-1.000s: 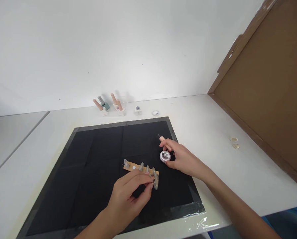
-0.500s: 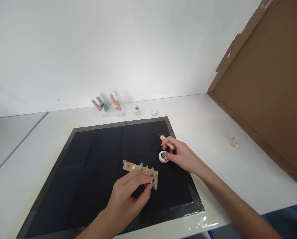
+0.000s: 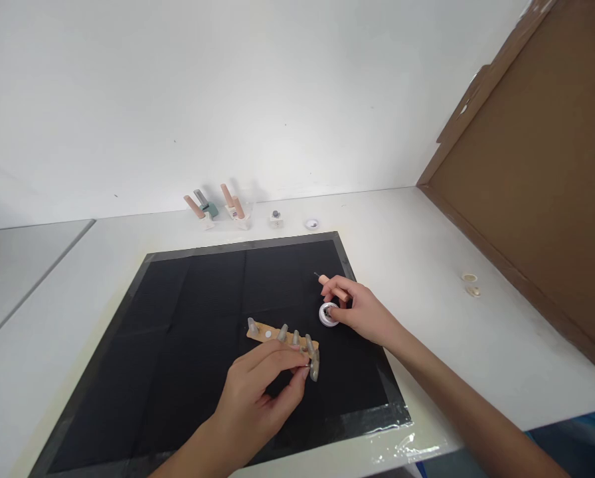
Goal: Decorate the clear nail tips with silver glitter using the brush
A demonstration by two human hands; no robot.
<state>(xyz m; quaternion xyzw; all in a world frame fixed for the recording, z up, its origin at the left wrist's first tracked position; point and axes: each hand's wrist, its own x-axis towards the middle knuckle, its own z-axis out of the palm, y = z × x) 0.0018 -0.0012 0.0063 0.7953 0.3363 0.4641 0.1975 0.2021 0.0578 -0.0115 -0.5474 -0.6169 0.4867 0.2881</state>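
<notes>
A tan strip carrying several grey false nails lies on a black mat. My left hand pinches the strip's right end, at the last grey nail. My right hand holds a thin pink-handled tool and rests its fingertips on a small round white pot of silvery bits, just right of the strip.
The mat lies on a white counter. Along the back wall stand small stands with pink and teal sticks and two tiny pots. Two small rings lie at the right, near a brown cardboard panel.
My right hand has shifted slightly left and closed over the white pot, covering part of it. The left hand and the nail strip have stayed in place.
</notes>
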